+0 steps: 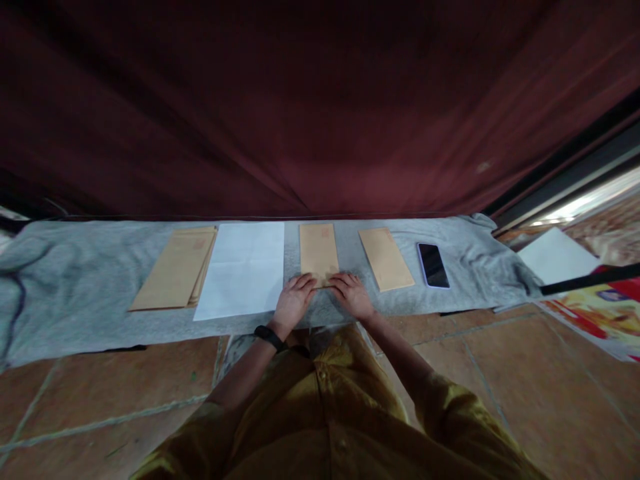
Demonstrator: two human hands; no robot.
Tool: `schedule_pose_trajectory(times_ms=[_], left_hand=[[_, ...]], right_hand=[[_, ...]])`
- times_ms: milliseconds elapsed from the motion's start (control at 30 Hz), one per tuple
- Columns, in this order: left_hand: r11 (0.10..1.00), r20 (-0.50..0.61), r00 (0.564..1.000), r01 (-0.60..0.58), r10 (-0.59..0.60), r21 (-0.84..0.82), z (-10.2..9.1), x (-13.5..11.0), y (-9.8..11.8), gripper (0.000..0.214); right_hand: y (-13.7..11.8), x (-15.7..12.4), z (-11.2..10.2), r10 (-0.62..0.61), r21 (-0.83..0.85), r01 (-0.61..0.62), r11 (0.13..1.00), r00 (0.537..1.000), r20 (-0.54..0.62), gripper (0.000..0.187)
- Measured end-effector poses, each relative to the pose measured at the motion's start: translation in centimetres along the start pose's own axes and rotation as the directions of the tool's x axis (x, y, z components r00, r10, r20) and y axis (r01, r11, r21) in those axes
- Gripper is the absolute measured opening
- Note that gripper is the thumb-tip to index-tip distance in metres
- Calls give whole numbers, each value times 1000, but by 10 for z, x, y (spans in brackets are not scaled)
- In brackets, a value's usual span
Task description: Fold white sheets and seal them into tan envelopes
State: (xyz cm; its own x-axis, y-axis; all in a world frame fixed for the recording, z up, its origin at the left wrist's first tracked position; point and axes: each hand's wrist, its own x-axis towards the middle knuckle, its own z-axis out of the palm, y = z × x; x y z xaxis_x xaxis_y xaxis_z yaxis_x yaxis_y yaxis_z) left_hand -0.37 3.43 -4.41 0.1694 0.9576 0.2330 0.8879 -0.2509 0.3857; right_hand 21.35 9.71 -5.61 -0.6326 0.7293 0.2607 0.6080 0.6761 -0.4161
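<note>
A brown paper envelope [318, 248] lies upright in front of me on a grey cloth, a small reddish print near its top right corner. My left hand [295, 301] pinches the near left corner of this envelope, and a dark band circles that wrist. At the near right corner, the fingers of my right hand [353, 295] are closed on the same edge. That near edge looks folded over between the fingertips, which partly hide it. Left of the envelope is a large white paper sheet [245, 267] with faint creases. Another brown envelope [386, 259] lies slightly turned to the right.
A fanned stack of brown envelopes [173, 270] rests at the left. Beyond the right-hand envelope is a phone [434, 265] with a dark screen. The grey cloth [80, 287] covers a narrow surface, backed by a dark red curtain [310, 120]. Colourful printed packaging [605, 313] stands far right.
</note>
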Motion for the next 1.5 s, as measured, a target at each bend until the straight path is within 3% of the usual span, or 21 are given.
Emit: schedule_pose_trajectory(times_ms=[233, 567, 667, 867, 1067, 1167, 1300, 1500], left_hand=[[995, -88, 995, 46, -54, -88, 2, 3, 0, 26], [989, -68, 987, 147, -145, 24, 2, 11, 11, 27], [989, -62, 990, 131, -127, 66, 5, 7, 15, 32], [993, 11, 995, -97, 96, 72, 21, -13, 29, 45], [996, 53, 998, -45, 41, 83, 23, -17, 37, 53], [998, 72, 997, -32, 28, 56, 23, -18, 36, 52], [999, 114, 993, -31, 27, 31, 26, -21, 34, 52], [993, 117, 993, -43, 30, 114, 29, -25, 36, 59]], right_hand=[[-5, 5, 1, 87, 12, -87, 996, 996, -6, 22], [-12, 9, 8, 181, -71, -184, 980, 982, -47, 17], [-12, 10, 9, 198, -78, -200, 977, 979, -43, 15], [-7, 10, 13, 182, -30, -185, 982, 980, -81, 16], [-17, 7, 10, 182, -34, -186, 982, 978, -98, 25], [-33, 4, 13, 101, 13, -100, 995, 986, -133, 34], [-52, -1, 23, -24, 92, 27, 995, 999, -27, 47], [-51, -6, 26, 11, 24, -12, 1000, 999, 38, 58]])
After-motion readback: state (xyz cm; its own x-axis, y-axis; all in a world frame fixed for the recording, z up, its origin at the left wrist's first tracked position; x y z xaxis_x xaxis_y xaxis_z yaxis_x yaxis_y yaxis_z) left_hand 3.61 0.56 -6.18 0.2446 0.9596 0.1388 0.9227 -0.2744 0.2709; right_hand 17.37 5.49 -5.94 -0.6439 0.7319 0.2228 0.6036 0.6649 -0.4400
